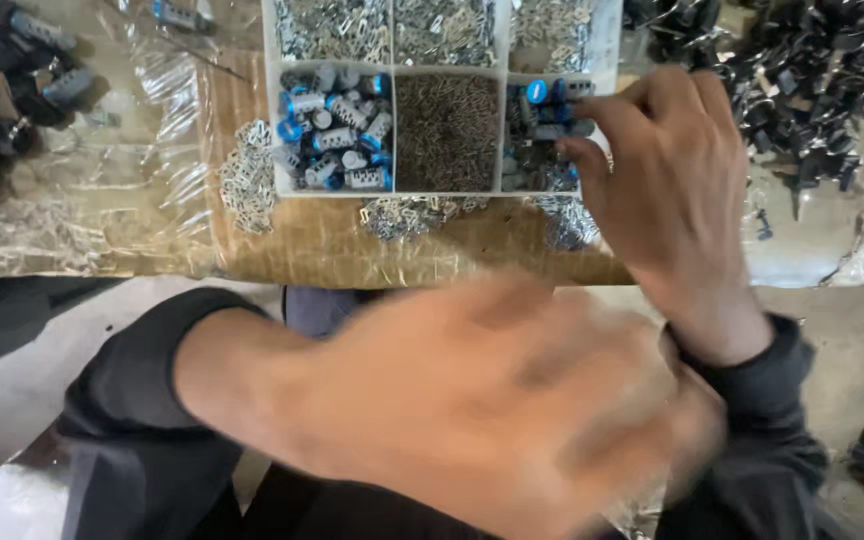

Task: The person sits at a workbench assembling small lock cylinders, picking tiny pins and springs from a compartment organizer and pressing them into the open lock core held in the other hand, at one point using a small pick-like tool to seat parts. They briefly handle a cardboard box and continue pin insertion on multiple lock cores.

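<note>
Nearest the camera, the left hand (492, 410) is sweeping across the lap, badly blurred, fingers seemingly curled loosely; whether it is carrying anything, I cannot tell. It is hanging well short of the desk (352, 250), below its front edge.

Just beyond, the right hand (672, 190) is reaching forward over the desk edge, wrist in a dark sleeve, fingers pointing up and to the left. Thumb and forefinger are closing toward each other at the right-hand compartment of the white divided tray (394, 130), right at the blue-capped cylinders (542, 120) heaped there. The fingertips are touching or nearly touching that heap; a firm grip on one piece is not showing.

So the parts are lying just left of the right hand's fingertips, and this hand is much the nearer of the two. The cylinders are lying every which way, no common axis.

Farther along, the middle compartment is holding thin brown pins (447, 130), the left one more blue-capped cylinders (337, 125). Loose silvery clips (247, 180) are spilling beside the tray, and black parts (802, 70) are piling up at far right.
</note>
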Available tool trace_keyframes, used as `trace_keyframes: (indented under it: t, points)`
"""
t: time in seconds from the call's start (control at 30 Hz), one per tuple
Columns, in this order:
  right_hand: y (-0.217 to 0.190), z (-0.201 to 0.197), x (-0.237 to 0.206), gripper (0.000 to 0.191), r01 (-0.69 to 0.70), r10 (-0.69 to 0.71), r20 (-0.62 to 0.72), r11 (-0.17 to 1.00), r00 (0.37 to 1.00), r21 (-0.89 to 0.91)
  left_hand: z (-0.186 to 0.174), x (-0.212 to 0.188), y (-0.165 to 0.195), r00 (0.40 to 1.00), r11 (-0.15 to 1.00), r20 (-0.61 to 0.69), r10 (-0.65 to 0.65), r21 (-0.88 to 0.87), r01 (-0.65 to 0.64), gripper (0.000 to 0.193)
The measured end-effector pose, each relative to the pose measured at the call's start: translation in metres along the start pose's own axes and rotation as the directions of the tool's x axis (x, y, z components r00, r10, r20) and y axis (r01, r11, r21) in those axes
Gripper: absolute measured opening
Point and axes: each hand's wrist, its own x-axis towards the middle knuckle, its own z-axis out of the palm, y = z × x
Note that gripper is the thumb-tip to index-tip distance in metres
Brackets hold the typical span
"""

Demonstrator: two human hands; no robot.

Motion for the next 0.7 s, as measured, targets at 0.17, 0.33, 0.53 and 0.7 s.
trace_keyframes:
  t: [0.17,0.33,0.53,0.7]
  points:
    - [0.007,0.005,0.008,0.012,-0.032,0.043,0.164,0.997,0.986,-0.07,0.004,0.001,0.001,0.996,0.973,-0.004,0.09,-0.211,-0.089,0.032]
    - [0.009,0.011,0.003,0.026,-0.063,0.091,0.185,0.986,0.979,-0.153,-0.023,0.02,-0.008,0.921,0.936,-0.268,-0.282,-0.286,0.204,0.014]
    - [0.012,-0.008,0.015,0.02,-0.1,0.095,0.222,0.995,0.97,0.012,-0.013,0.006,-0.085,0.915,0.618,0.174,-0.363,0.78,0.097,0.019]
    - [0.018,0.011,0.038,0.012,-0.102,0.053,0.088,0.589,0.995,0.801,0.025,-0.035,-0.105,0.874,0.615,0.109,-0.473,0.751,0.24,0.01]
